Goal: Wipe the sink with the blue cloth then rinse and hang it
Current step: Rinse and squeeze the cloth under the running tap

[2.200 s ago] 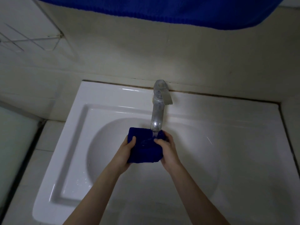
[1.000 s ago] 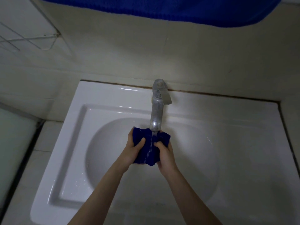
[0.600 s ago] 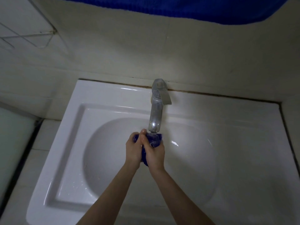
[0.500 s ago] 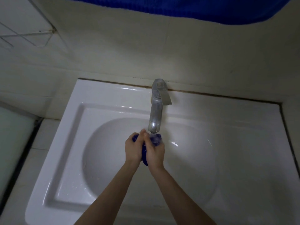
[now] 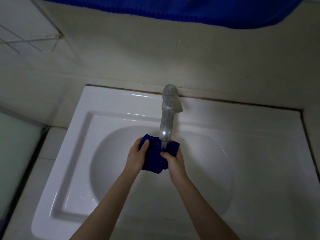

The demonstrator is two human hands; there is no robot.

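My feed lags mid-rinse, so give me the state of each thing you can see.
Tap: running.
Cloth: bunched, under the stream.
Left hand: gripping the cloth.
Right hand: gripping the cloth.
Sink: wet, not filling.
Blue fabric: hanging at top of view.

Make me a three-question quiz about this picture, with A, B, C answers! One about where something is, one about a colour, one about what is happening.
1. Where is the cloth?
A. Under the tap
B. On the floor
C. On the wall rack

2. What colour is the cloth?
A. Red
B. Yellow
C. Blue

3. How is the cloth held?
A. By no hand
B. By both hands
C. By one hand

Answers:
1 A: the cloth sits beneath the tap spout, over the sink.
2 C: it is dark blue.
3 B: the left hand and right hand each grip a side.
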